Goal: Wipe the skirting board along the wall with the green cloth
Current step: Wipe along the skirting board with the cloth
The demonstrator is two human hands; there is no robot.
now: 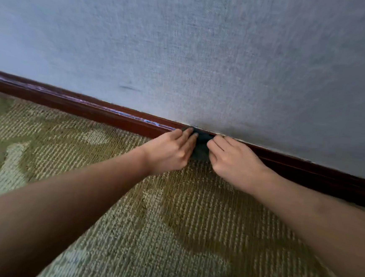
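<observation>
Head view: the cloth (201,145) lies against the skirting board (92,110) above the carpet (128,199). The left hand (169,151) presses it with nearly straight fingers (188,135); the right hand (234,162) curls its fingers round the cloth's edge.

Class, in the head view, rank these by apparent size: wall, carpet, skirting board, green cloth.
1. wall
2. carpet
3. skirting board
4. green cloth, mostly hidden between the left hand and right hand
</observation>
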